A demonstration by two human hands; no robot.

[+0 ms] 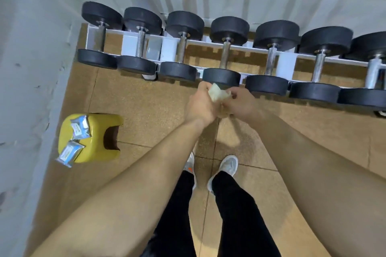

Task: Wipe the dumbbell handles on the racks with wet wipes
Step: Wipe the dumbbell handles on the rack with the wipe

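Gripping a crumpled wipe [219, 94], left hand [199, 106], right hand [243, 104], arms extended

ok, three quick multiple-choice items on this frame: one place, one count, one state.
1. Where do the wipe packets lie? A on the yellow stool; B on the rack; C on the floor.
2. How many packets? A one; B two; C four.
3. The wipe is: A wrapped round a handle; B on the floor; C held between the left grip and right grip.
Key: 1 A, both rest on the stool; 2 B, two foil packs show; 3 C, both grips curl round it in the air.
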